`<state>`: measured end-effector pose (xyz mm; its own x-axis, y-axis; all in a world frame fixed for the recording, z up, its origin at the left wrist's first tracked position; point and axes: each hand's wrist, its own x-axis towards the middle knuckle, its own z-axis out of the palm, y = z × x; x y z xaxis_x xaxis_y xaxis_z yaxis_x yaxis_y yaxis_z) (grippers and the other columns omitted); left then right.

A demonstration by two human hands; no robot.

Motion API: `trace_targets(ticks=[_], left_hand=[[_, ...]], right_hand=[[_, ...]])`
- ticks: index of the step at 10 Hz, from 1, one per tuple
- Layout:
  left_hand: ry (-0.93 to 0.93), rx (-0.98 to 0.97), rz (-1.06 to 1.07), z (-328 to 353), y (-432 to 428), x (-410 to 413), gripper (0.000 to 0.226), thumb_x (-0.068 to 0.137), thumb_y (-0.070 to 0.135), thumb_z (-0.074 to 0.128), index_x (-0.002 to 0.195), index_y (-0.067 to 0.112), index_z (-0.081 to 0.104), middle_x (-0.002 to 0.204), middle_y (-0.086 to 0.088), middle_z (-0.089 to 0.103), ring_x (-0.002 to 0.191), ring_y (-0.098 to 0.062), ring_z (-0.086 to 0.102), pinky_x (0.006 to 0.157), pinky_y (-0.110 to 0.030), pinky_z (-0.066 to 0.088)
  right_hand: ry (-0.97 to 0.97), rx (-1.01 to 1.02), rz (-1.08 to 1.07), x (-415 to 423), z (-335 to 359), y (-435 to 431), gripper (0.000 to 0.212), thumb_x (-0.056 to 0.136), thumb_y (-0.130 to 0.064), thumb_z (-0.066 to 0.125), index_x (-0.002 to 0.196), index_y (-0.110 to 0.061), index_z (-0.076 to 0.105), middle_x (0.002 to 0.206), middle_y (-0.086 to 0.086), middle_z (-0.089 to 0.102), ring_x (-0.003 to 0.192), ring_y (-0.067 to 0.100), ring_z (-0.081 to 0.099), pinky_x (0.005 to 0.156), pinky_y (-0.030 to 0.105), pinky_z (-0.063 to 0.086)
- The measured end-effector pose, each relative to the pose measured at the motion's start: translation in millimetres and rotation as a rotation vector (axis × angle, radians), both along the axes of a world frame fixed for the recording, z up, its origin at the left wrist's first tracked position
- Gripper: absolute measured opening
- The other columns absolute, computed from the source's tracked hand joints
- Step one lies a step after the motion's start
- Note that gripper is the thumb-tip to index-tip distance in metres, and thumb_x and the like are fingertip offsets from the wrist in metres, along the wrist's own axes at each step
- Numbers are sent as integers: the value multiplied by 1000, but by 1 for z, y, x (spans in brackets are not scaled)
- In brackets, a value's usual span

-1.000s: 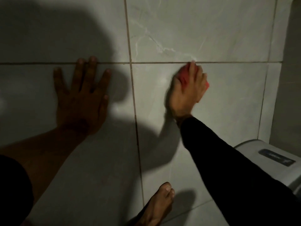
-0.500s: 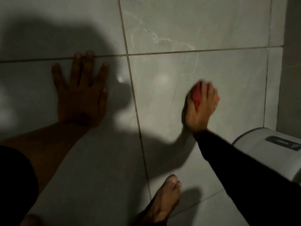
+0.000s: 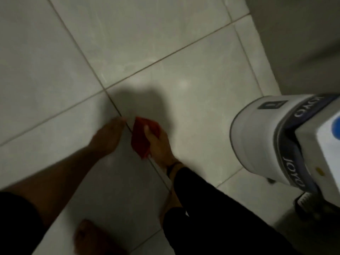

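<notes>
A red cloth point(image 3: 140, 139) is gripped in the right hand point(image 3: 159, 144), with the thumb laid across it and the fingers curled behind, well to the left of the white drum point(image 3: 261, 137). The left hand point(image 3: 108, 137) is held farther from the drum, just beside the cloth, its blurred fingers stretched out and holding nothing. Grey tiles point(image 3: 184, 52) are seen behind both.
</notes>
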<state>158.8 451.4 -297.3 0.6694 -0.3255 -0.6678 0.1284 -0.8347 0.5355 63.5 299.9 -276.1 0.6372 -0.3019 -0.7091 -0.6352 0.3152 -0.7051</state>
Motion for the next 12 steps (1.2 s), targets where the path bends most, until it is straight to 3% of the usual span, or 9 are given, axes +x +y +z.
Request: trace_targets(ticks=[1,2,3,4,6,7,8,10,12], left_hand=[[357,-183,194,98,-74,-38,26,109,23,54,120,23,78,115,14,84,118,-18,72,98,-26,57],[430,-283,104,168,-124,-60,21,100,19,70,103,39,77,89,22,84,84,-3,77,70,-17,60],[482,-320,-94,242,-207,-77,29,93,13,79,111,36,78,101,-4,84,82,-9,79,69,-27,64],[493,-315,-234,265,-271,-84,33,91,8,80,121,22,79,108,-14,82,98,-23,81,89,-41,66],[148,-250,-658,283,-440,-119,40,91,28,72,131,25,73,109,5,79,87,-7,67,74,-19,53],[-55,-116,-884,255,-496,-141,36,101,37,64,130,16,66,129,-9,73,109,-24,71,85,-33,51],[-177,7,-1047,233,-514,-153,33,106,33,58,130,10,63,132,-13,70,121,-33,70,90,-37,51],[-405,72,-1143,211,-525,-180,40,104,29,63,139,10,58,136,-12,63,117,-32,71,94,-42,56],[-560,-90,-1149,241,-498,-174,59,105,33,61,157,15,38,151,-12,52,127,-32,65,101,-45,58]], right_hand=[[64,194,-393,-48,93,-47,20,108,-17,58,112,-22,77,104,-5,86,98,13,81,82,24,66],[77,223,-566,-81,159,-91,19,98,-28,70,113,-23,80,107,3,87,97,16,83,77,27,68],[95,35,-735,-132,224,-164,31,81,-25,71,112,-21,79,110,5,85,109,30,77,90,45,66],[63,-14,-875,-158,247,-215,35,71,-17,61,103,-22,77,96,-1,84,98,25,75,82,39,63],[110,-275,-1022,-209,234,-333,35,91,5,58,117,-12,73,102,3,78,98,23,73,85,35,61],[279,-256,-914,-224,202,-378,40,95,0,66,134,-11,70,116,9,76,100,18,78,76,28,65],[424,-243,-793,-225,180,-397,44,94,-5,72,137,-9,66,130,16,74,117,32,73,95,42,65],[685,-290,-781,-215,158,-417,65,81,-22,89,138,-4,63,137,20,71,123,38,69,109,48,59],[705,-438,-760,-199,195,-399,93,82,-30,88,155,-12,34,153,15,57,138,38,59,116,48,49]])
